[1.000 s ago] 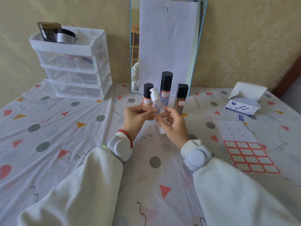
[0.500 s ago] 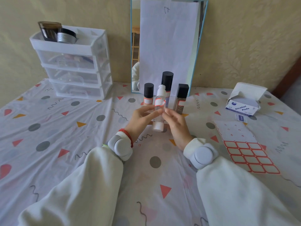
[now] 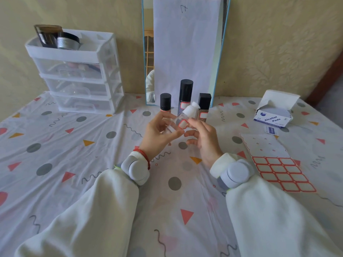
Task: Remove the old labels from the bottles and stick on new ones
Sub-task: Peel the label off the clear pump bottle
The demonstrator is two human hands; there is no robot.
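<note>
My left hand (image 3: 160,134) covers the lower body of the clear bottle (image 3: 182,120), so I cannot see its base. The bottle also hides part of the square-capped bottle (image 3: 203,108) behind it. The drawer unit's (image 3: 78,71) contents are only vague shapes through the plastic. The small print on the alcohol pads box (image 3: 272,115) is unreadable. Both my sleeves run off the bottom edge.

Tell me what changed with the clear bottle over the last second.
The clear bottle went from upright to tilted, cap up and to the right, red-edged label facing the camera. The left hand still holds it; the right hand stays alongside. The three black-capped bottles didn't move.
</note>
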